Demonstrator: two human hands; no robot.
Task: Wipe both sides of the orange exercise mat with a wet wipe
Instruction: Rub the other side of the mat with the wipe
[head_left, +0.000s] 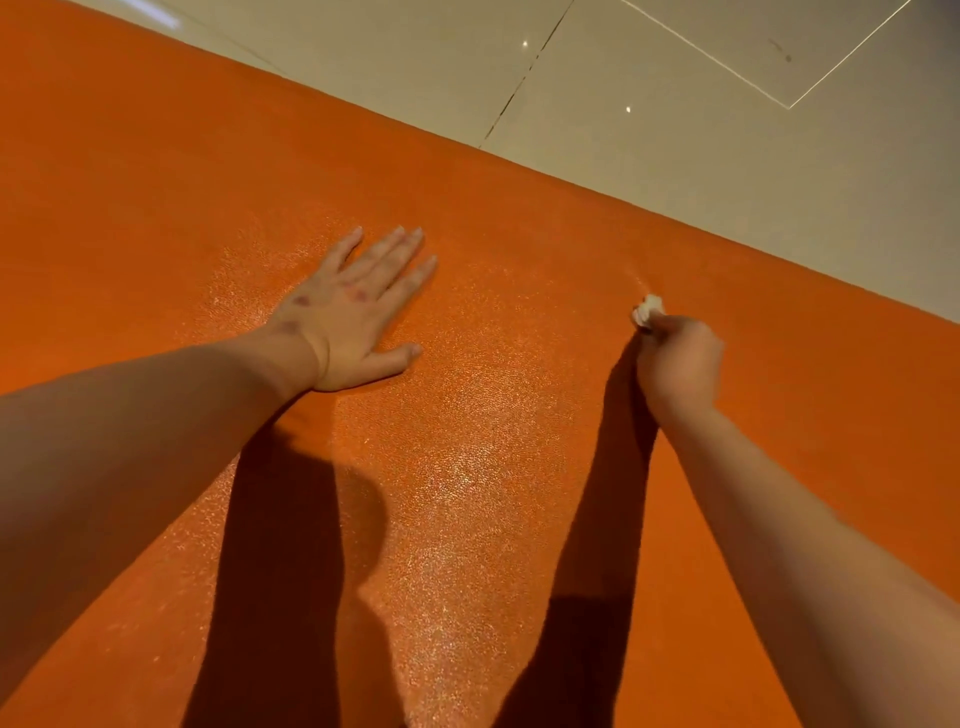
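The orange exercise mat (218, 171) lies flat on the floor and fills most of the view, with a grainy surface that glistens in a band down the middle. My left hand (350, 317) rests palm down on the mat, fingers spread, holding nothing. Further right, near the mat's far edge, my right hand (680, 358) is closed around a bunched white wet wipe (645, 310). The wipe sticks out beyond the fingers and touches the mat.
Glossy beige floor tiles (675, 93) with dark grout lines lie beyond the mat's far edge, which runs diagonally from upper left to right. Shadows of both arms fall across the near part of the mat.
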